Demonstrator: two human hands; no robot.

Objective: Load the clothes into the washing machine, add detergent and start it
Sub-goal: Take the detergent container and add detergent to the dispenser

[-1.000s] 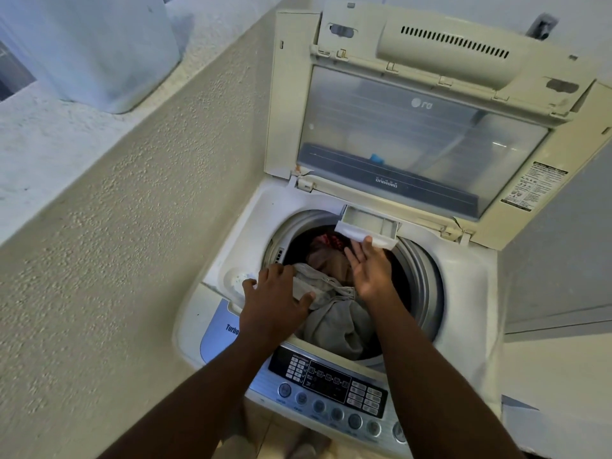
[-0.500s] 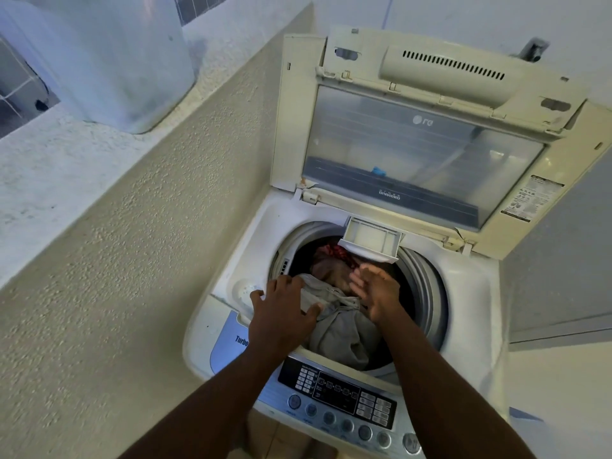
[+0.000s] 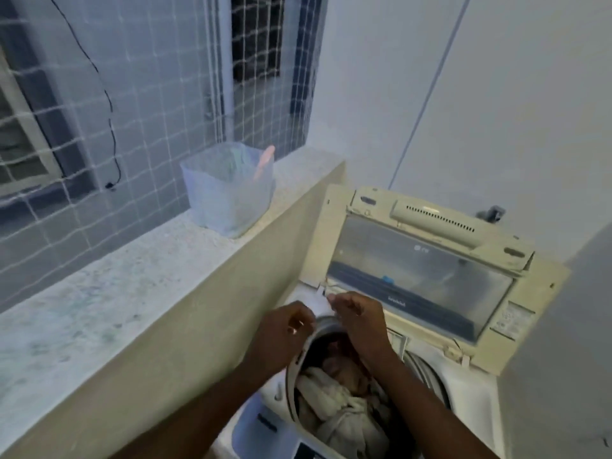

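Note:
The top-loading washing machine point(image 3: 470, 389) stands at the lower right with its lid point(image 3: 420, 279) raised. Its drum holds beige and reddish clothes point(image 3: 337, 415). My left hand point(image 3: 284, 329) and my right hand point(image 3: 357, 316) hover side by side above the drum's back-left rim, fingers loosely curled, with nothing in either. On the ledge to the left stands a translucent plastic container point(image 3: 228, 193) with an orange-pink handle point(image 3: 265, 162) sticking out of it. The control panel is almost cut off at the bottom edge.
A speckled stone ledge point(image 3: 116, 293) runs along the left on top of a cream wall point(image 3: 198, 342) that touches the washer's side. Behind it is netting over a tiled wall and a window point(image 3: 255, 38). A white wall rises behind the lid.
Both hands have lifted off the clothes and moved up and back toward the drum's rear-left rim. My view has tilted upward, so the ledge container and the window now show.

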